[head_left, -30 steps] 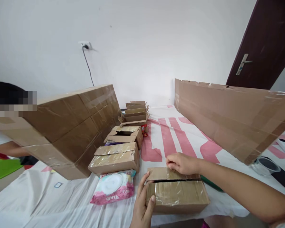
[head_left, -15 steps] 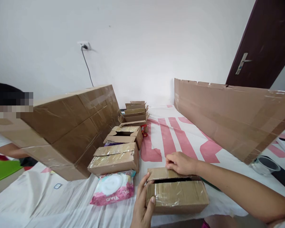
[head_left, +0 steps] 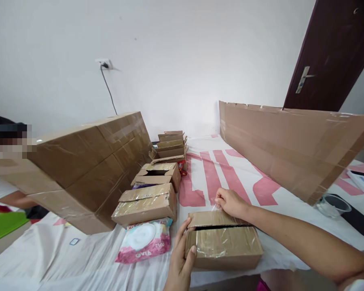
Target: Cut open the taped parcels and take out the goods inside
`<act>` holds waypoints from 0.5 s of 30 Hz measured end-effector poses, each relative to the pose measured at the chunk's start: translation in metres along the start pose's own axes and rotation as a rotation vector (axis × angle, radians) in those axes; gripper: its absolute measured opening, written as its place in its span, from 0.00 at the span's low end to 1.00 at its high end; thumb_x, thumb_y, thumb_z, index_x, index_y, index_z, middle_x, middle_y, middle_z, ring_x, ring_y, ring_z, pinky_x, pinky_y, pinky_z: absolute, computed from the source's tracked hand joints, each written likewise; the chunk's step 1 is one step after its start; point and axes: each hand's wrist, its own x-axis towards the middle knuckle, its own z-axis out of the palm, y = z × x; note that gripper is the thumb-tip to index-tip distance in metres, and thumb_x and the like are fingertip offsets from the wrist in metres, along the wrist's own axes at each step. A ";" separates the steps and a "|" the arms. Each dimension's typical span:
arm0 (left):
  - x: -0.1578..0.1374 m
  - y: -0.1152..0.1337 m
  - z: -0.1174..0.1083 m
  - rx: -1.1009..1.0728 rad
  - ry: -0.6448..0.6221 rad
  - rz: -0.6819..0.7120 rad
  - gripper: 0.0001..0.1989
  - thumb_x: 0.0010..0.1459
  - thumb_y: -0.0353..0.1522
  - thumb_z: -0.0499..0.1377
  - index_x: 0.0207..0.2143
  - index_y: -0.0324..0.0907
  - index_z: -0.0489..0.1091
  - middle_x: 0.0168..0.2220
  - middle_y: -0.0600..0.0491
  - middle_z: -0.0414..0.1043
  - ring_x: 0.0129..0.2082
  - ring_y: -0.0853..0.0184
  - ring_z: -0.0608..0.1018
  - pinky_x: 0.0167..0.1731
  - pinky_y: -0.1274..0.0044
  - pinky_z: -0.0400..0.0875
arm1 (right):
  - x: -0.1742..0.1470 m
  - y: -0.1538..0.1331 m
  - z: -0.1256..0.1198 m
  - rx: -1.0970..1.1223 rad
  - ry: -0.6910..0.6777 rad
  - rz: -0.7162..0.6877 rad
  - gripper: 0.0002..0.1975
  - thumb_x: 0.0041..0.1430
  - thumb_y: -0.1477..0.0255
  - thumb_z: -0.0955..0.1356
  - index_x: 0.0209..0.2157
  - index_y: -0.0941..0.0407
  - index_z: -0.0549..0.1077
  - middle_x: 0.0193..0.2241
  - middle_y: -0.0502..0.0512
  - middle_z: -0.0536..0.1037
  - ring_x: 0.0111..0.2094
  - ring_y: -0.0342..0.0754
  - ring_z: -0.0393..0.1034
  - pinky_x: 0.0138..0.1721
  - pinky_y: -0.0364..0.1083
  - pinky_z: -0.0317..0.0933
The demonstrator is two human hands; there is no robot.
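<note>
A small cardboard box point(head_left: 224, 244) with shiny clear tape on its top flaps sits at the front edge of the cloth-covered table. My left hand point(head_left: 181, 250) grips its left end, thumb on the near side and fingers at the far corner. A narrow dark gap runs between the two top flaps. Just above the far flap, my right hand point(head_left: 232, 202) is closed in a pinch. From its fingertips a clear strip point(head_left: 214, 208), seemingly tape, stretches down to the flap. A pink and white pack of wipes point(head_left: 144, 240) lies left of the box.
More small cardboard boxes point(head_left: 145, 206) line up toward the wall. Large cardboard panels stand at left point(head_left: 91, 169) and right point(head_left: 279, 141). A clear plastic container point(head_left: 333, 205) and a black flat object point(head_left: 360, 220) lie at right. Another person's arm point(head_left: 16, 199) shows at far left.
My right hand has risen slightly off the far flap, drawing the clear strip up. The gap between the flaps has narrowed. My left hand keeps its grip on the box.
</note>
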 end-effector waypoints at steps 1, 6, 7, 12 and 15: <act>0.001 0.001 0.000 -0.006 -0.006 -0.005 0.18 0.62 0.40 0.51 0.51 0.46 0.67 0.63 0.45 0.58 0.63 0.56 0.62 0.60 0.60 0.57 | -0.001 0.001 0.000 0.012 0.015 0.012 0.07 0.59 0.76 0.63 0.26 0.55 0.65 0.25 0.49 0.77 0.29 0.43 0.72 0.31 0.40 0.58; 0.003 0.008 -0.002 -0.032 -0.031 -0.037 0.19 0.61 0.42 0.52 0.51 0.45 0.69 0.63 0.45 0.58 0.63 0.55 0.61 0.61 0.60 0.57 | 0.003 0.018 0.002 0.070 0.082 0.086 0.07 0.59 0.77 0.63 0.27 0.55 0.63 0.23 0.48 0.75 0.22 0.42 0.70 0.27 0.41 0.57; 0.003 0.008 -0.003 -0.038 -0.039 -0.041 0.20 0.62 0.42 0.52 0.51 0.44 0.69 0.63 0.45 0.58 0.64 0.55 0.60 0.61 0.60 0.56 | 0.005 0.024 0.001 0.087 0.095 0.102 0.06 0.60 0.77 0.62 0.28 0.55 0.63 0.23 0.48 0.75 0.20 0.41 0.69 0.26 0.41 0.57; -0.001 0.007 -0.007 -0.050 -0.119 -0.055 0.20 0.63 0.41 0.51 0.56 0.47 0.65 0.66 0.47 0.53 0.65 0.57 0.57 0.63 0.59 0.52 | 0.003 0.060 -0.033 0.167 0.214 0.144 0.05 0.62 0.73 0.58 0.31 0.53 0.59 0.23 0.46 0.72 0.21 0.41 0.69 0.26 0.41 0.59; -0.003 0.007 -0.005 -0.052 -0.061 -0.047 0.21 0.63 0.41 0.50 0.57 0.47 0.64 0.66 0.46 0.53 0.65 0.56 0.57 0.63 0.58 0.50 | -0.030 0.086 -0.064 0.195 0.210 0.141 0.08 0.59 0.64 0.61 0.28 0.52 0.59 0.21 0.45 0.70 0.23 0.44 0.70 0.23 0.41 0.58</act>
